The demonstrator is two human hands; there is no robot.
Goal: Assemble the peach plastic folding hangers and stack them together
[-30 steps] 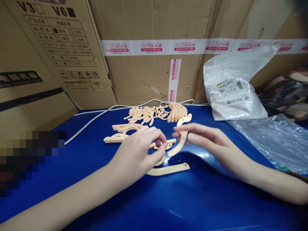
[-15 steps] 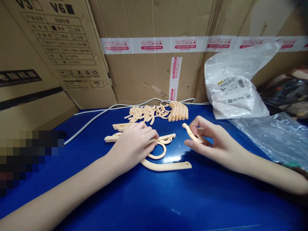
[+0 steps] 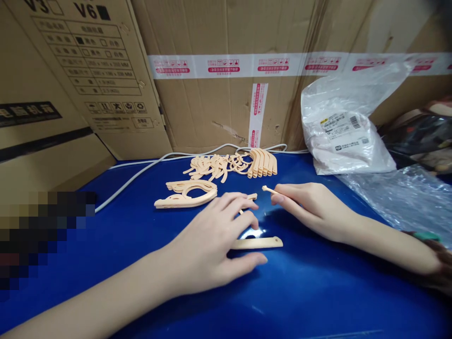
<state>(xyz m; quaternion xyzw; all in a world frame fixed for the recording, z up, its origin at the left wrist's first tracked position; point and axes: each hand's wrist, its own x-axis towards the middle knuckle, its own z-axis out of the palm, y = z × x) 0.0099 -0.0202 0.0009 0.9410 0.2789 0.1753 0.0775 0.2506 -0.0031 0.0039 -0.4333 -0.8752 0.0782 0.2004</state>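
My left hand (image 3: 224,238) is spread with its fingers apart, over a beige plastic hanger arm (image 3: 263,242) that lies on the blue table. The hand covers that arm's left end. Under its fingertips another beige piece (image 3: 252,197) shows only in part. Between thumb and fingers, my right hand (image 3: 318,205) pinches a small beige hanger part (image 3: 267,189), seen nearly edge-on with its knobbed tip pointing left. Left of my left hand lie put-together beige folding hangers (image 3: 187,202), one behind the other.
Behind the hands are a heap of small curved beige parts (image 3: 208,165) and a row of hanger arms (image 3: 263,162). A white cable (image 3: 141,165) runs along the back. Cardboard boxes (image 3: 212,113) wall the rear; a white plastic bag (image 3: 348,136) and clear film (image 3: 406,202) lie right.
My left hand has let go of the pieces it gripped, moved right and nearer, and spread its fingers. My right hand has turned the small part edge-on and moved slightly left.
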